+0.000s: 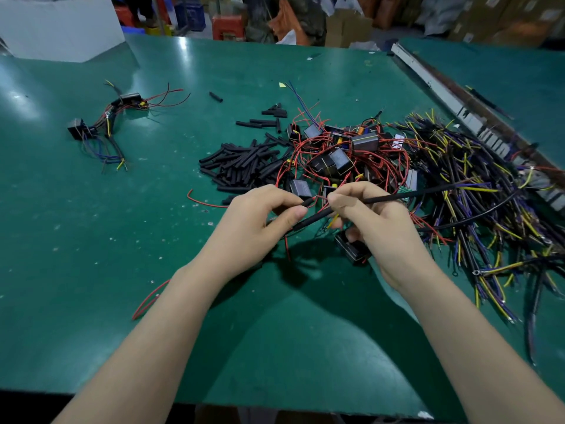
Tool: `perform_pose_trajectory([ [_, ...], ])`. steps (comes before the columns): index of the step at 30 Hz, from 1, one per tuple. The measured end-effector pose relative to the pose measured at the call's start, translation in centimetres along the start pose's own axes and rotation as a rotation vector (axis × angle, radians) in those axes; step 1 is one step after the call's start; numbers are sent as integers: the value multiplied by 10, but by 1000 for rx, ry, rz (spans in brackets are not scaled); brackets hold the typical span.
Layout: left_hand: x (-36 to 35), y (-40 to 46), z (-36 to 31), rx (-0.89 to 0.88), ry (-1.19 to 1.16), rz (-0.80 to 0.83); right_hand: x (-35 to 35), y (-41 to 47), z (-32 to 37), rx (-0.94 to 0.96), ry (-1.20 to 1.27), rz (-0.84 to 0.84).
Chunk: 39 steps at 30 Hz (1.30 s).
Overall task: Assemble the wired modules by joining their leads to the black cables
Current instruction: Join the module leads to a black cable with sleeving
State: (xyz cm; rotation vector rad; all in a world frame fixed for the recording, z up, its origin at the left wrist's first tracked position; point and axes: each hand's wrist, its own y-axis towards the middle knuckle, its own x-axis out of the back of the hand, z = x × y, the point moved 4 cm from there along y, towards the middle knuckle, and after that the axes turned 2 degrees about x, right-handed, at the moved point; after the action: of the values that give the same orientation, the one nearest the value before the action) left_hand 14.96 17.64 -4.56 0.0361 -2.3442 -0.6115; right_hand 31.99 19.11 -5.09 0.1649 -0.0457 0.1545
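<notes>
My left hand (pixel 260 212) pinches a short black sleeve (pixel 307 202) with a red lead running into its end. My right hand (pixel 370 215) pinches a long black cable (pixel 428 194) that stretches away to the right, and its lower fingers hold a black module (pixel 351 247) just above the table. A second black tube (pixel 312 220) crosses between the two hands. Yellow and red leads show between my fingers. Both hands hover over the green table (pixel 91 240), at the near edge of the parts heap.
A heap of black modules with red leads (pixel 339 157) lies beyond my hands. Short black sleeves (pixel 244 166) are piled to its left, black cables with yellow and blue cores (pixel 477 191) to its right. Assembled modules (pixel 104 123) lie far left. A loose red wire (pixel 149 298) lies near left.
</notes>
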Motion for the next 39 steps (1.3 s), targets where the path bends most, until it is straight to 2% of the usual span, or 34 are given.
perform_pose_trajectory([
  [3,1,0,-3,-34,-42,-12,-1,0,-2,-12,-43,1],
  [8,4,-1,-6,-57,-71,-17,-2,-1,5,81,-86,29],
  [13,5,-1,-6,-66,-43,-32,1,-3,5,133,-277,36],
  [20,3,-1,-6,-60,-21,-3,-1,-3,10,197,-345,134],
  [24,2,-2,-7,-117,135,44,-4,-4,11,296,-560,195],
  [31,-1,-4,-6,-193,341,67,-4,-3,3,363,-714,243],
  [35,-4,-5,-7,-180,355,78,-8,-4,3,400,-657,134],
  [39,-3,-2,-7,-46,179,14,-4,-2,2,232,-218,37],
])
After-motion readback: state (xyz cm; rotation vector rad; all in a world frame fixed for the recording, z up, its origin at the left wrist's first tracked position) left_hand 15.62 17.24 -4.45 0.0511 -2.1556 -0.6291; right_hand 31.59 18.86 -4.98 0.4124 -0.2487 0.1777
